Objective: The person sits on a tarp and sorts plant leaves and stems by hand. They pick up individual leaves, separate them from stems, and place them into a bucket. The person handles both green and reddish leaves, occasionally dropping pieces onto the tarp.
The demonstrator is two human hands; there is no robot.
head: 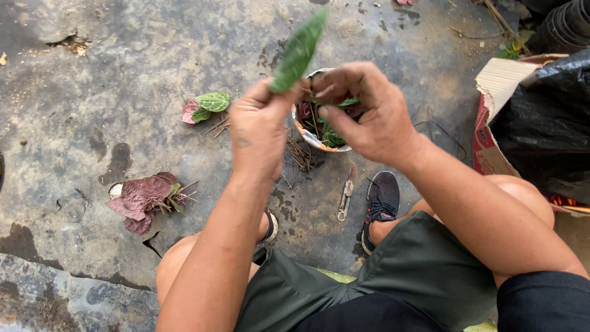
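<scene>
**Leaf held over small pot on concrete floor**

Dark green shorts (393, 276) and two bent bare knees are seen closest to the camera, with a black sneaker (381, 200) planted on the floor between them.

Containers: a small round pot (316, 138) is set on the floor just beyond the hands. Green and reddish leaves and thin stems are packed in it; its far rim is covered by the right hand. At the right edge, a torn cardboard box (495, 92) is lined with a black plastic bag (547, 129); its contents cannot be made out.

Hands: the left hand (258, 132) is closed on the base of a long, textured green leaf (299, 50), which is held upright above the pot. The right hand (369, 110) is curled over the pot, fingers pinched on plant material there; what exactly is pinched is hidden.

Materials: the concrete floor (123, 61) is grey, stained and cracked. A cluster of dull red leaves (144, 197) lies at the left, and a smaller green-and-pink cutting (206, 106) lies farther off. A narrow, worn tool (346, 200) lies beside the sneaker; its kind is hard to tell. Dry twigs are scattered by the pot.
</scene>
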